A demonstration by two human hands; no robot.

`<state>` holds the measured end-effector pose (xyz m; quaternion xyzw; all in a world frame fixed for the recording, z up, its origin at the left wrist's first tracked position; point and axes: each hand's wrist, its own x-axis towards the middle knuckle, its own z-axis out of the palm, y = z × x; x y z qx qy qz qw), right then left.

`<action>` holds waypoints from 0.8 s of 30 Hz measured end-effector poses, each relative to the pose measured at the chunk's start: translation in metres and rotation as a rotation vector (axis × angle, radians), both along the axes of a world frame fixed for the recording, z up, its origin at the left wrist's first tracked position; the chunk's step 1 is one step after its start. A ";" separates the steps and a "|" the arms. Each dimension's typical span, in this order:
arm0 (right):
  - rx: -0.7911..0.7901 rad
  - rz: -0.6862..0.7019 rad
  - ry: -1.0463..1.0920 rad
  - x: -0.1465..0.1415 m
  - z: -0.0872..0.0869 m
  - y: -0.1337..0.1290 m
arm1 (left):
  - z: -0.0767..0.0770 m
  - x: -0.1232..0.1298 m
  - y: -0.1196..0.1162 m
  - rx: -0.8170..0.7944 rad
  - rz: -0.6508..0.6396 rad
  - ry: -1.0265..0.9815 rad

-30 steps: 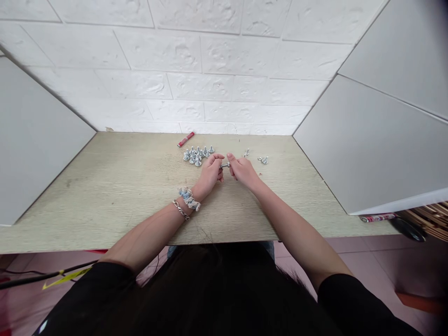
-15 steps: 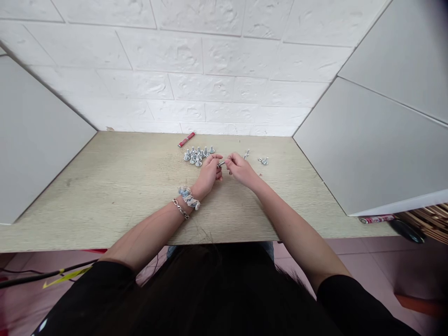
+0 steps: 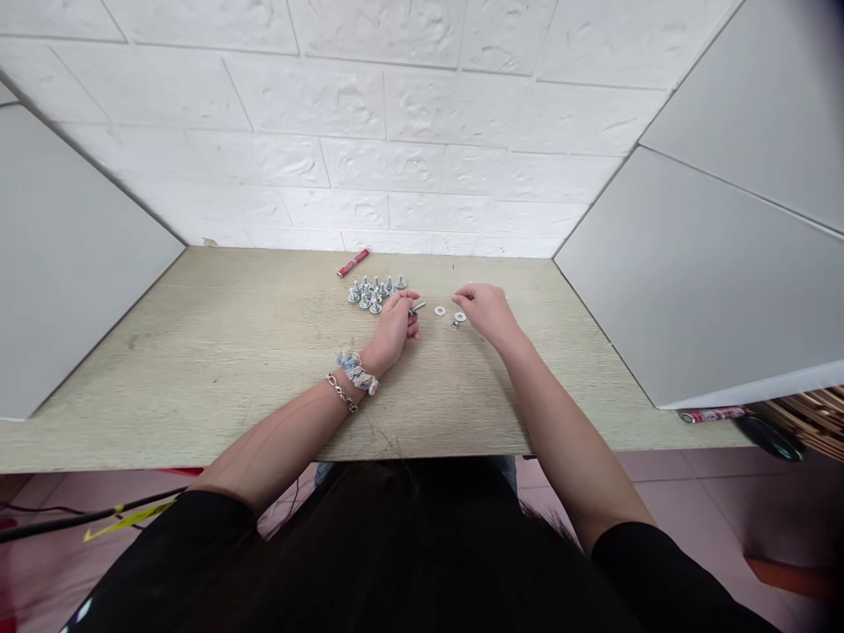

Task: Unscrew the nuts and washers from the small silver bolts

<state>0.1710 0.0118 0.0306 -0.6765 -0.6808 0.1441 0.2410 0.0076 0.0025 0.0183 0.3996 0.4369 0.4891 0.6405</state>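
My left hand [image 3: 394, 325] is closed around a silver bolt [image 3: 419, 308], whose shank sticks out to the right between the thumb and fingers. To its right, my right hand [image 3: 488, 311] hovers with thumb and fingertips pinched together; anything between them is too small to make out. Just below those fingertips lie a flat washer [image 3: 460, 316] and a small nut [image 3: 454, 324]. Another flat washer [image 3: 440, 310] lies between the two hands. Left of my left hand, a cluster of several bolts fitted with washers [image 3: 365, 301] stands with shanks up.
A red tube [image 3: 352, 263] lies near the white brick wall [image 3: 415, 163]. Grey panels [image 3: 725, 264] close in both sides of the wooden tabletop [image 3: 264, 343]. At the right edge are a patterned red tube [image 3: 712, 413], a black object [image 3: 768, 437] and a wicker item [image 3: 808, 418].
My right hand has moved right, away from the bolt, uncovering the washers and nut. It now covers the place where the loose hardware lay. My left hand stays in place with the bolt.
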 end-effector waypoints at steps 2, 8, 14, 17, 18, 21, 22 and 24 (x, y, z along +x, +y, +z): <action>-0.108 -0.026 -0.129 0.005 0.000 0.000 | 0.000 0.000 0.000 -0.004 0.000 0.002; -0.226 -0.067 -0.270 0.010 -0.003 -0.001 | 0.000 0.000 -0.001 -0.001 -0.013 0.010; -0.209 0.017 -0.226 0.009 -0.004 0.001 | 0.002 0.000 -0.002 -0.013 -0.012 0.014; -0.190 0.060 -0.220 0.008 -0.001 -0.001 | 0.002 0.000 -0.002 -0.010 -0.014 0.022; -0.191 0.086 -0.223 0.008 0.001 -0.002 | 0.002 0.000 -0.002 -0.011 -0.015 0.027; -0.208 0.144 -0.225 0.005 0.003 -0.005 | 0.001 0.000 -0.001 -0.010 -0.017 0.036; -0.210 0.146 -0.225 0.005 0.003 -0.005 | 0.001 0.000 -0.001 -0.009 -0.017 0.036; -0.206 0.142 -0.227 0.004 0.003 -0.006 | 0.001 0.000 -0.001 -0.007 -0.015 0.034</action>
